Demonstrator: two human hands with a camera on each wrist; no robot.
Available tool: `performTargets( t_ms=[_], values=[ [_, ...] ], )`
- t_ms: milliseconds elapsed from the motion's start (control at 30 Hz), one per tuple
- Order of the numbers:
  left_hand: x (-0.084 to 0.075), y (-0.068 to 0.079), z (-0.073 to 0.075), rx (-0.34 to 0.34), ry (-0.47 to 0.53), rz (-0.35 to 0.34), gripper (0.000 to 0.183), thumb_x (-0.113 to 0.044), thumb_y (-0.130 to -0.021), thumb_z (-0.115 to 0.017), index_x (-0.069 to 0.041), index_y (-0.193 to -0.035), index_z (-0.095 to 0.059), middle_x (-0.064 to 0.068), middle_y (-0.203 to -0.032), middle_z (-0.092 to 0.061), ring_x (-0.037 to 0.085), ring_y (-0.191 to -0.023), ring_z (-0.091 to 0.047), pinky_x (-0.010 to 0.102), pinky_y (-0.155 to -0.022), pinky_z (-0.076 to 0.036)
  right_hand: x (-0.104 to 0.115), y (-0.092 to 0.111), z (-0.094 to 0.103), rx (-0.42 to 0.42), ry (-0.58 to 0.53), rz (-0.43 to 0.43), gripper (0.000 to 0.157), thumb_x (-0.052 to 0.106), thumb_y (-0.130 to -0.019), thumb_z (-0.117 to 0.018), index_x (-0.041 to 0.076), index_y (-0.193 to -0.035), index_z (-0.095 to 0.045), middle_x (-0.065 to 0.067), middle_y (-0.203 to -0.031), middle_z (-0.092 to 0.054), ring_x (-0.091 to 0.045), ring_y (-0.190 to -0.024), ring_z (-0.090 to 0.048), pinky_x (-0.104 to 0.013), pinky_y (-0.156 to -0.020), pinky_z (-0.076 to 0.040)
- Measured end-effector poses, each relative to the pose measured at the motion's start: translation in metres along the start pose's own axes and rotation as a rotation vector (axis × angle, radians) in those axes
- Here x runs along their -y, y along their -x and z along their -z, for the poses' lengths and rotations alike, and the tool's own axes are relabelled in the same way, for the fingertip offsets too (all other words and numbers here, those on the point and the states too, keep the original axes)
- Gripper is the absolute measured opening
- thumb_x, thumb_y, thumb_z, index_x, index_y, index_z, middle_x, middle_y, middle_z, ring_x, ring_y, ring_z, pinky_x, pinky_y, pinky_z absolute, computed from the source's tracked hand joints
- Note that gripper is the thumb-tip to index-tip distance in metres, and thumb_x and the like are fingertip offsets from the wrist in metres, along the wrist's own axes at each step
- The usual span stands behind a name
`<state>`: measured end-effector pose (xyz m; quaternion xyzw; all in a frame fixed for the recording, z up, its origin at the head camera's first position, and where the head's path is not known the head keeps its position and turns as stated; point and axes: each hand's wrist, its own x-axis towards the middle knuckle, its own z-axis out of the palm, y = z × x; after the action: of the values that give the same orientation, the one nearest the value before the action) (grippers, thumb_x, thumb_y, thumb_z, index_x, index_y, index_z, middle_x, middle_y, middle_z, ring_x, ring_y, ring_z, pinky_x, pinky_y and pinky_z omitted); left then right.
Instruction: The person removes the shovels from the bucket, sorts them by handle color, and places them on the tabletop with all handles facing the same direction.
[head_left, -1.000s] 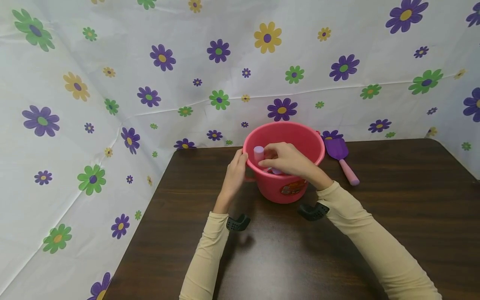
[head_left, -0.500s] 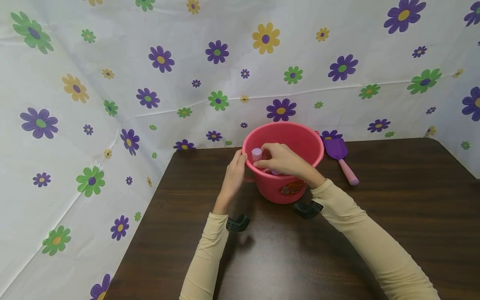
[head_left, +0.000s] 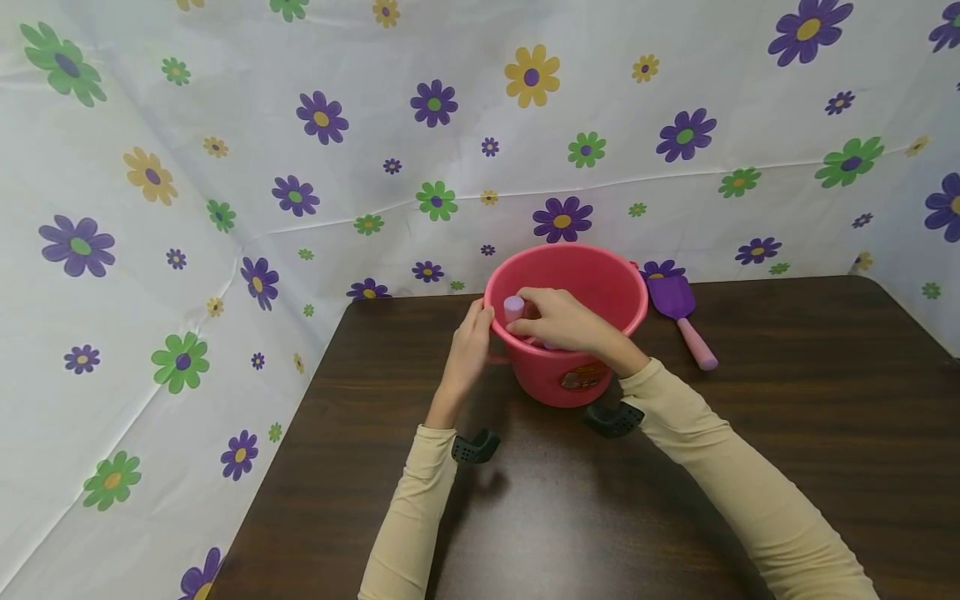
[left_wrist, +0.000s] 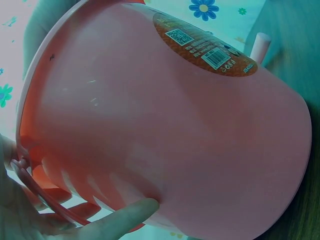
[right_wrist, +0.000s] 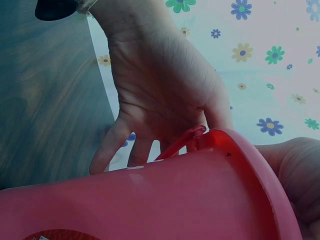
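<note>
A pink bucket (head_left: 562,367) stands on the dark table with its mouth tilted toward me. My left hand (head_left: 468,346) grips its left side at the rim; in the right wrist view the fingers of that left hand (right_wrist: 160,95) spread along the outer wall, and its thumb passes behind the rim. My right hand (head_left: 566,321) reaches over the near rim into the bucket. Its thumb and index finger pinch a pale pink cylindrical handle (head_left: 513,307) at the inner left. What the handle belongs to is hidden. A bit of lilac shows under my right hand.
A toy shovel with a purple blade (head_left: 672,297) and pink handle (head_left: 697,344) lies on the table (head_left: 810,417) right of the bucket. A white flower-print sheet (head_left: 450,150) rises behind and at the left. The bucket's thin handle (left_wrist: 45,197) hangs by my left hand.
My right hand has shifted slightly left and closer around the pale pink handle, which sits a little lower. My left hand and the bucket have stayed in place.
</note>
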<state>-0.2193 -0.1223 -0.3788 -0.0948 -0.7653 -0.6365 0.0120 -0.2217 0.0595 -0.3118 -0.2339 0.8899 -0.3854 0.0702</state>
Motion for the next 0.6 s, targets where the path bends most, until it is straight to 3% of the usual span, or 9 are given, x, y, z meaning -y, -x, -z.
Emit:
performTargets(
  t_ms=[300,600],
  values=[
    [0.0022,-0.0007,-0.0003,0.006,0.006,-0.005,0.044,-0.032,-0.109,-0.038,-0.010,-0.145,-0.051,0.018,-0.134,-0.060,0.036,-0.116,-0.063,0.062,-0.073,-0.061,0.0012,-0.0027,-0.0014,0.010,0.027,-0.008,0.029,0.007,-0.084,-0.073,0.000,-0.108,-0.060,-0.012,-0.092,-0.068,-0.027,-0.084,-0.066,-0.042,-0.082,-0.062],
    [0.0013,-0.0007,-0.0003,0.008,0.009,0.001,0.044,-0.033,-0.109,-0.039,-0.009,-0.144,-0.051,0.018,-0.134,-0.060,0.036,-0.115,-0.063,0.065,-0.075,-0.060,0.0002,-0.0020,-0.0032,-0.023,0.015,0.012,0.033,0.004,-0.084,-0.073,0.001,-0.113,-0.061,-0.013,-0.099,-0.069,-0.030,-0.092,-0.066,-0.045,-0.087,-0.061]
  ],
)
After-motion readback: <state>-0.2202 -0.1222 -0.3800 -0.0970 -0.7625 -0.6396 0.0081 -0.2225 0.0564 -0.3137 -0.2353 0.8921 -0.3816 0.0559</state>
